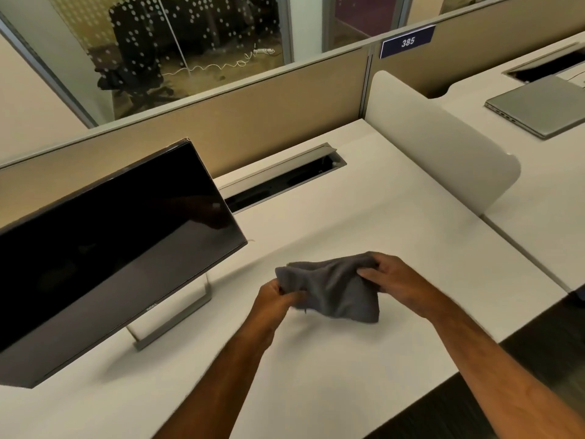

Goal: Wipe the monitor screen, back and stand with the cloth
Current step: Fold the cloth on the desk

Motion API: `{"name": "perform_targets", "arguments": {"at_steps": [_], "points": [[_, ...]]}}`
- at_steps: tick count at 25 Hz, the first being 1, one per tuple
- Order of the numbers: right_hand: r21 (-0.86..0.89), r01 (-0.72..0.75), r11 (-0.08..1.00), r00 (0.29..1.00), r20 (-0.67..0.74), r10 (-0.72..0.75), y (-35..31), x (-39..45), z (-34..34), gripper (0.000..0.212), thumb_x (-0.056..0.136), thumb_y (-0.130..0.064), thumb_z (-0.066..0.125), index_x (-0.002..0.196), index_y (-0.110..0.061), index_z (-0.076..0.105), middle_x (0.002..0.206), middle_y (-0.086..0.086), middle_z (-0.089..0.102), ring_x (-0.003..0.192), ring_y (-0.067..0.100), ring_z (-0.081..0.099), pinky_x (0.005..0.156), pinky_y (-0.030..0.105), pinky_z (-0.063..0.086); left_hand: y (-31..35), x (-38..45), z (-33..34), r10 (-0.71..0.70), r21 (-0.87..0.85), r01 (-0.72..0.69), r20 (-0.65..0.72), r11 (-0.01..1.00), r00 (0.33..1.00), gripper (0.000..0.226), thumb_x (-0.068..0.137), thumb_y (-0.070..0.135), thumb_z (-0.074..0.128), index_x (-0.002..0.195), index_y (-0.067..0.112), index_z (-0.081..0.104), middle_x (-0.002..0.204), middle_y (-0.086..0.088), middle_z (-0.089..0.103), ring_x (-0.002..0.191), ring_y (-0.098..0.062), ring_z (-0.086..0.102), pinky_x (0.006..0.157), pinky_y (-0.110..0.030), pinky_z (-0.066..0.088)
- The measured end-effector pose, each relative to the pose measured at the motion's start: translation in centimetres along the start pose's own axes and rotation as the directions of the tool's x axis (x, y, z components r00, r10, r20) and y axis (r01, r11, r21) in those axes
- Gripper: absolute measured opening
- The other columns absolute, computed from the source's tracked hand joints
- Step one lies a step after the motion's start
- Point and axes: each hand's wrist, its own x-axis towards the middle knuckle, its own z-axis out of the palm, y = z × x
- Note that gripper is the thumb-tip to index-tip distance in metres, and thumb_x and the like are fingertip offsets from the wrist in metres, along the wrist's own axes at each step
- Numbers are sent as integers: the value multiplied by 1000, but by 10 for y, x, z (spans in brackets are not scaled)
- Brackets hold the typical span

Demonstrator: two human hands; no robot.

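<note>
A dark, switched-off monitor [107, 255] stands on the left of the white desk [348, 210], its screen facing me, on a silver stand [177, 318] with an open rectangular foot. Its back is hidden. To the right of it, just above the desk, both hands hold a grey cloth [338, 289]. My left hand [275, 299] pinches the cloth's left edge. My right hand [392, 280] grips its upper right corner. The cloth hangs crumpled between them, its lower part near or on the desk.
A cable tray slot with a raised lid [285, 179] lies behind the monitor. A beige partition [253, 115] runs along the back. A white curved divider [443, 147] separates the neighbouring desk, where a closed grey laptop [538, 106] lies.
</note>
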Motion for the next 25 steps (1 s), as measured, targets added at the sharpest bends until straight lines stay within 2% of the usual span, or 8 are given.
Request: {"name": "perform_targets", "arguments": {"at_steps": [3,6,9,12,14,18,20,25], "points": [[-171,172,970,980,-70,-186,-5,6,-4,24,102,-9,55,113,-23,72,107,-10,74,105,7,67,87,19,51,23,37,13,24,11,-24,-44,1000,999,27,96,28,73,122,20,70,113,0,74,112,-22,67,83,-27,54],[-295,304,906,915,-173,-364,9,12,-3,38,100,2,50,125,-19,68,128,-11,68,126,6,58,106,21,43,43,75,31,63,-7,-64,-62,998,996,17,102,21,61,116,29,68,121,6,69,122,-20,61,104,-40,50],[-669,377,640,800,-113,-589,50,23,-9,42,96,-1,46,130,-16,66,145,-5,56,142,13,44,119,30,27,44,109,47,31,-153,-43,-79,987,996,22,106,16,53,123,23,66,124,4,66,126,-26,61,106,-43,54],[-825,298,479,883,48,-466,103,31,-7,47,95,-14,40,134,-29,62,151,-8,50,144,21,41,119,42,24,24,117,57,-119,-231,96,-87,968,989,35,109,20,47,144,18,49,125,0,58,125,-28,58,106,-43,53],[-861,260,437,944,132,-302,129,30,-2,45,94,-25,48,136,-35,59,154,-13,44,147,20,35,119,49,24,0,108,56,35,104,-24,-107,994,994,43,107,27,53,148,17,45,142,5,51,129,-19,52,111,-38,47],[-802,186,567,958,19,-287,124,23,0,61,89,-73,54,132,-31,65,156,-15,41,149,9,29,123,41,21,-32,104,55,455,628,-439,147,643,878,49,103,24,59,149,14,45,152,1,46,141,-22,43,117,-31,36],[-780,129,613,933,-115,-342,111,31,0,61,98,-64,45,143,-24,55,161,-8,36,151,10,24,124,40,22,-36,108,64,397,754,-452,274,477,876,62,106,34,53,160,15,33,169,-4,26,157,-24,20,128,-39,19],[-911,-126,394,970,-195,-141,120,54,6,81,99,-66,4,160,-15,20,167,9,18,153,32,18,123,51,15,-50,108,76,236,903,-344,286,256,929,86,104,56,44,165,8,6,174,-9,-1,160,-32,-6,130,-50,6]]}}
